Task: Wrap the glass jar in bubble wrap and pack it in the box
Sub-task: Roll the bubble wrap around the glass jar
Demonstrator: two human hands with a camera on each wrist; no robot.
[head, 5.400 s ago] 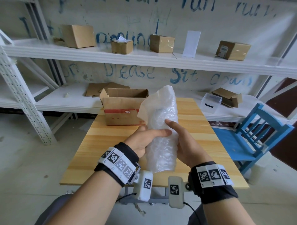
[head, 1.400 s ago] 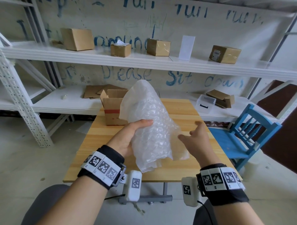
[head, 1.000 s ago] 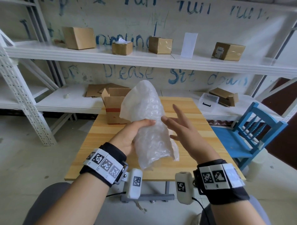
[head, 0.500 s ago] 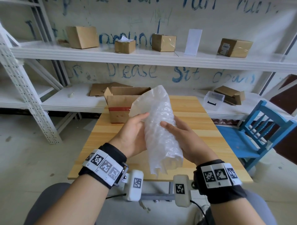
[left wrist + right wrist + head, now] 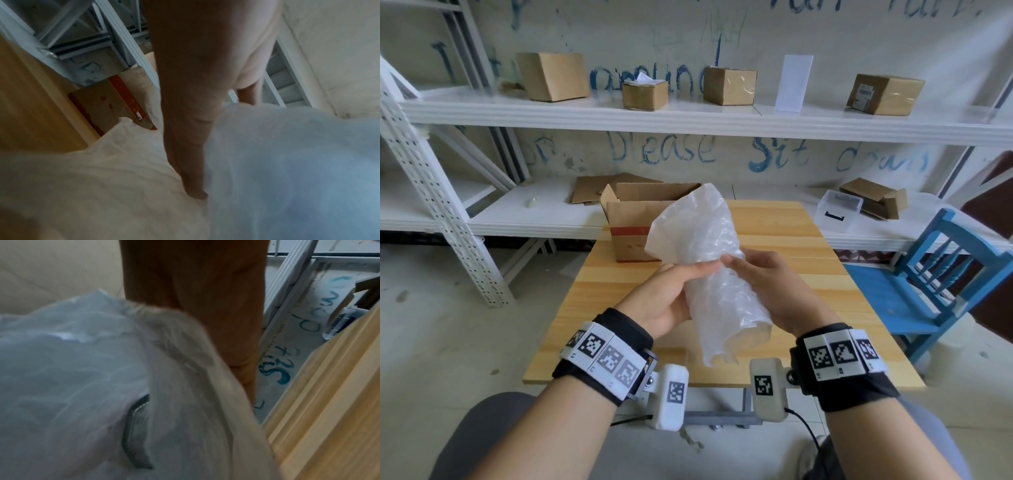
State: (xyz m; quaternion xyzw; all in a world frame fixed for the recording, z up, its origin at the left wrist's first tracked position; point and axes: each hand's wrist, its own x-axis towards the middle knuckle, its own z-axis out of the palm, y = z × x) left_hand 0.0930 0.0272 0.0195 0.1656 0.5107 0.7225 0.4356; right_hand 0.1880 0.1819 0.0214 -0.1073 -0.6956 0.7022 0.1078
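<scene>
A tall roll of clear bubble wrap (image 5: 705, 246) stands tilted in the air over the wooden table (image 5: 791, 260), and the jar inside it is hidden. My left hand (image 5: 678, 291) grips the roll's middle from the left, thumb across the front. My right hand (image 5: 767, 281) wraps round it from the right, thumb tip meeting the left thumb. The left wrist view shows a finger (image 5: 185, 129) pressed into the wrap (image 5: 287, 162). In the right wrist view a dark curved edge (image 5: 135, 434) shows through the wrap (image 5: 72, 378). The open cardboard box (image 5: 630, 219) sits at the table's far left, behind the roll.
A blue wooden chair (image 5: 941, 274) stands right of the table. White metal shelving (image 5: 688, 120) behind it carries several small cartons, flat cardboard and a clear plastic tub (image 5: 839, 209). The near half of the table top is bare wood.
About a second ago my right hand was off the wrap with fingers spread. It has come back and closed round the roll's right side. The left hand has kept its hold.
</scene>
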